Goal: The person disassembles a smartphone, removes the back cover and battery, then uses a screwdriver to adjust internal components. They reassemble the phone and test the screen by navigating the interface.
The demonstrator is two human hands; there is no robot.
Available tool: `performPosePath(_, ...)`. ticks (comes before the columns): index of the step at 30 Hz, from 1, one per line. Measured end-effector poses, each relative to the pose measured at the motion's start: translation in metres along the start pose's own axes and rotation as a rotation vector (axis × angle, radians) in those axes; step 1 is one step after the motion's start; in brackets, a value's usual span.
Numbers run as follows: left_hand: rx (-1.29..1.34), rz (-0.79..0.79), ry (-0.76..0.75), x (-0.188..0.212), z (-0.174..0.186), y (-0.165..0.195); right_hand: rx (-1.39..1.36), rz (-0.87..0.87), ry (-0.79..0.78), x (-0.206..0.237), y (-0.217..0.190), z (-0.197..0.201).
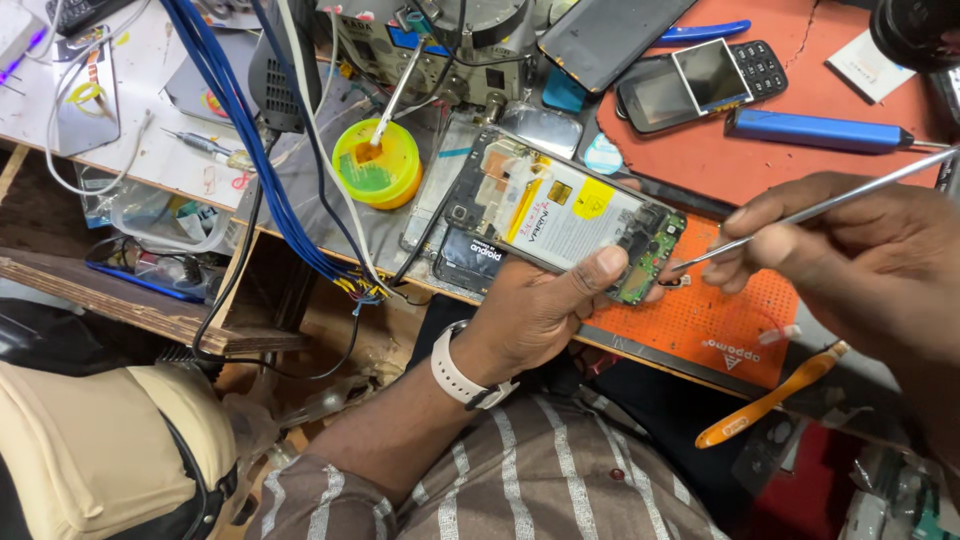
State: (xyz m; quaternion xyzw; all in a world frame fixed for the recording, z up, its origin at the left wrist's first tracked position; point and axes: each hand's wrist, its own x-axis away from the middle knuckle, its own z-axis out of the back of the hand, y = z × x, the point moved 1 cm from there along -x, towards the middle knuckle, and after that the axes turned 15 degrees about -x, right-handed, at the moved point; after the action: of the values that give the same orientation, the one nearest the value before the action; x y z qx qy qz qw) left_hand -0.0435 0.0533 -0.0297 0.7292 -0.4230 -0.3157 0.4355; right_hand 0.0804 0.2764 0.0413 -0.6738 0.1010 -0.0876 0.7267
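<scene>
Left hand (535,310) gripping opened black smartphone with exposed battery and green circuit board (560,215) by its edges, above orange perforated mat (700,320) on worktop. Right hand (850,245) at 3 o'clock pinching thin metal probe (800,212), tip touching board. Likely light, stiff, fragile; gripping frame edges only.

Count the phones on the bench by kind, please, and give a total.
Opened phones, back cover off: 1, held in the left hand
Keypad phones: 1
Other phones with dark screens, closed: 2
Total: 4
</scene>
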Motion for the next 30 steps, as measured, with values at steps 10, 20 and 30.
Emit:
performPosePath(10, -0.011, -0.01, -0.011, -0.001, 0.0, 0.0, -0.09, 0.042, -0.075, -0.003, 0.005, -0.009)
performPosePath(20, -0.266, -0.047, 0.054, 0.0, -0.003, 0.004, -0.032, -0.024, -0.079, -0.004, 0.006, -0.006)
performPosePath(30, -0.108, 0.046, -0.091, -0.004, -0.006, 0.014, -0.093, -0.121, -0.034, -0.003, 0.012, 0.006)
